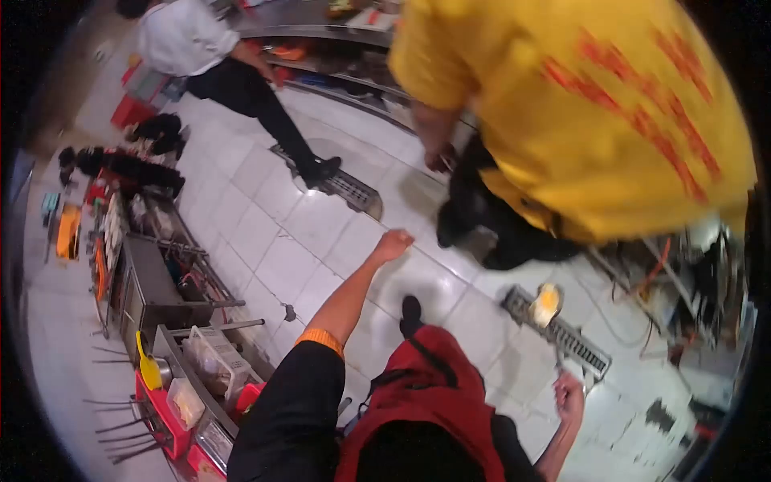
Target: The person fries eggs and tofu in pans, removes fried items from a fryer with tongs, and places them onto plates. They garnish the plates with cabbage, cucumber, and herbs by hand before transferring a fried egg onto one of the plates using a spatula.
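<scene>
My left hand [393,245] hangs over the white tiled floor in front of me, its fingers curled closed with nothing visible in them. At the lower right, my right hand [569,395] is closed round the thin handle of a ladle. The ladle's round head [546,304] points away from me and holds something yellow and whitish, which I cannot identify. Beneath it in the view lies a floor drain grate [580,347]. My red apron [434,377] and one dark shoe show between my arms.
A person in a yellow shirt [594,120] stands close ahead on the right. Another in a white shirt [185,36] is at the upper left, one foot by a drain grate [353,189]. Metal shelving [337,88] runs behind. Crates and a yellow scoop [149,369] are at left.
</scene>
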